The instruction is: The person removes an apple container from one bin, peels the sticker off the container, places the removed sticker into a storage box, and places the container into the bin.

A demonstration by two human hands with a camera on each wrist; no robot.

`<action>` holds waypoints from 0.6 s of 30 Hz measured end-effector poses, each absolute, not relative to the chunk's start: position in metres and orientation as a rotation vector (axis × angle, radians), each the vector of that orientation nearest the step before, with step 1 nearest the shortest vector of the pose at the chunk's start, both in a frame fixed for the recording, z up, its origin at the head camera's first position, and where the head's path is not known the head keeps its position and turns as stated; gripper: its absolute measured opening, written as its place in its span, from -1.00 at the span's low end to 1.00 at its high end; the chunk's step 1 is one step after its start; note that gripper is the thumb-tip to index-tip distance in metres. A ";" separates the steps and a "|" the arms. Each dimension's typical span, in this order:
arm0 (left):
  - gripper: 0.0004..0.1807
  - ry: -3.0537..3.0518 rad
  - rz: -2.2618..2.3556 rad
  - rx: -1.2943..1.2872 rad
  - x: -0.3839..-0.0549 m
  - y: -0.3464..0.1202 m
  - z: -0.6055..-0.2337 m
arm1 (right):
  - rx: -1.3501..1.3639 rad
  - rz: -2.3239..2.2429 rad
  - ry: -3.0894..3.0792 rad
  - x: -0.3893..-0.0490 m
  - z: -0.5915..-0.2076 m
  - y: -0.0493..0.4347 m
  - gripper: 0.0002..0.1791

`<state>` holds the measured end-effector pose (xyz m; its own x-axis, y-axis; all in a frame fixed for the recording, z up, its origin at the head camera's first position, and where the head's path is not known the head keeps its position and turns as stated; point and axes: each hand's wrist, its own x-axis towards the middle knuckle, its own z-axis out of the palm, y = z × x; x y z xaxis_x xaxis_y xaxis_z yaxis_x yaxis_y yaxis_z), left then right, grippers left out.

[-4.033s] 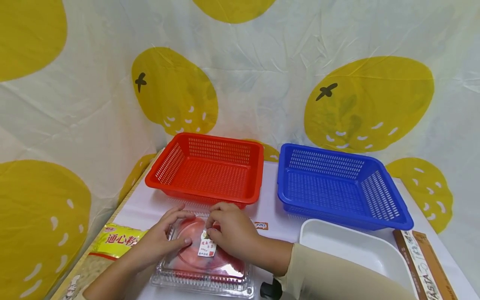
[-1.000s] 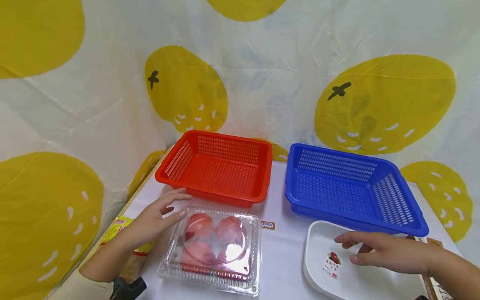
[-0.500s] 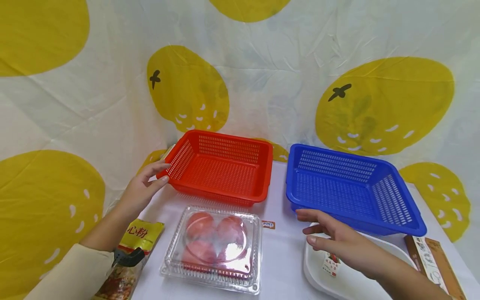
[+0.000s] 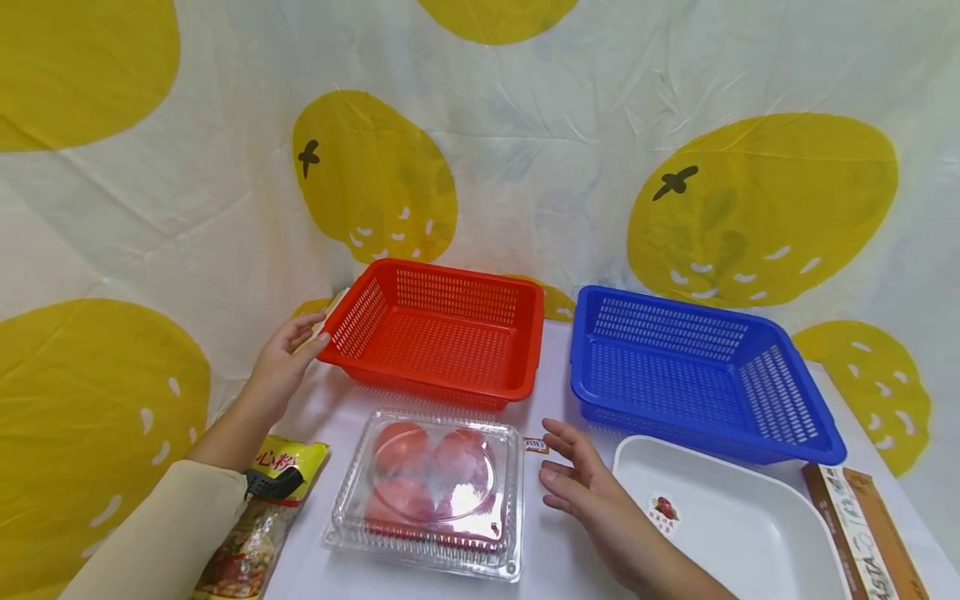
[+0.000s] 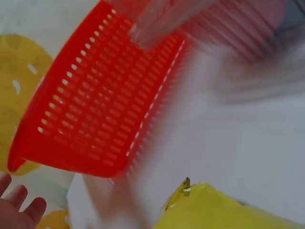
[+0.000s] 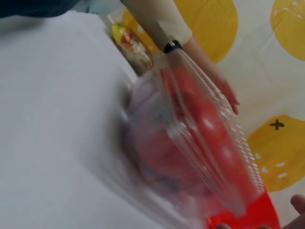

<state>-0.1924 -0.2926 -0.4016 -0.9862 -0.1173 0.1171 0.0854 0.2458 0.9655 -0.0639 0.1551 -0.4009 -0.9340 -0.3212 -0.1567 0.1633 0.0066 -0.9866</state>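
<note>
In the head view, a clear plastic clamshell box (image 4: 424, 560) with several red apples (image 4: 401, 450) inside sits closed on the white tabletop. My left hand (image 4: 281, 362) is beside the left end of the red basket (image 4: 442, 385), fingers loosely spread, holding nothing; I cannot tell if the thumb touches the rim. In the left wrist view its fingertips (image 5: 35, 210) show near the basket's corner. Between the box and the white tray (image 4: 738, 521) my right hand (image 4: 600, 500) hovers with relaxed fingers and nothing in them. A small label (image 4: 663, 512) with an apple picture lies in the tray.
A blue basket (image 4: 693, 429) stands at the back right. Left of the box lies a yellow-topped pasta bag (image 4: 292, 467), partly behind my left forearm. At the far right is a brown pasta box (image 4: 862, 533). A small orange-edged sticker (image 4: 536, 445) lies beside the clear box.
Four seconds ago both hands were on the clear box, the right pinching the label. The label now lies in the tray. My left hand moved forward to the red basket; my right moved left from the tray.
</note>
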 end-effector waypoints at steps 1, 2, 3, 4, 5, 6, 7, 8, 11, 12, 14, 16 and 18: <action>-0.42 -2.343 -1.863 0.027 -0.195 -0.293 -0.404 | -0.146 -2.022 1.941 -0.063 -0.405 0.150 -0.27; -0.41 -2.340 -1.891 0.019 -0.198 -0.294 -0.407 | -0.129 -2.052 1.929 -0.062 -0.409 0.144 -0.28; -0.41 -2.339 -1.912 0.004 -0.201 -0.295 -0.411 | -0.111 -2.072 1.918 -0.061 -0.413 0.139 -0.27; -0.40 -2.332 -1.944 -0.004 -0.203 -0.296 -0.414 | -0.093 -2.088 1.906 -0.061 -0.417 0.134 -0.26; -0.40 -2.325 -1.978 -0.016 -0.206 -0.296 -0.417 | -0.080 -2.095 1.897 -0.061 -0.422 0.130 -0.24; -0.39 -2.322 -2.006 -0.028 -0.208 -0.296 -0.420 | -0.068 -2.098 1.889 -0.060 -0.426 0.126 -0.23; -0.38 -2.326 -2.026 -0.035 -0.209 -0.296 -0.423 | -0.061 -2.090 1.894 -0.060 -0.430 0.123 -0.21; -0.37 -2.343 -2.026 -0.040 -0.211 -0.296 -0.426 | -0.059 -2.078 1.904 -0.060 -0.433 0.120 -0.20; -0.34 -2.426 -1.977 -0.044 -0.212 -0.295 -0.432 | -0.095 -2.047 1.938 -0.061 -0.443 0.113 -0.15; -0.33 -2.453 -1.951 -0.045 -0.212 -0.295 -0.433 | -0.109 -2.041 1.954 -0.061 -0.445 0.111 -0.14; -0.33 -2.481 -1.920 -0.045 -0.213 -0.295 -0.435 | -0.135 -2.030 1.991 -0.064 -0.448 0.108 -0.10; -0.33 -2.483 -1.926 -0.052 -0.214 -0.295 -0.436 | -0.145 -2.024 2.015 -0.067 -0.450 0.106 -0.06; -0.32 -2.485 -1.933 -0.056 -0.215 -0.296 -0.437 | -0.155 -2.000 2.050 -0.070 -0.451 0.104 -0.02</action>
<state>-0.2146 -0.2955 -0.4372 -0.9993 0.0328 0.0163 0.0238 0.2459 0.9690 -0.0702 0.1037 -0.4513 -0.9572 -0.2639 -0.1190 0.1125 0.0396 -0.9929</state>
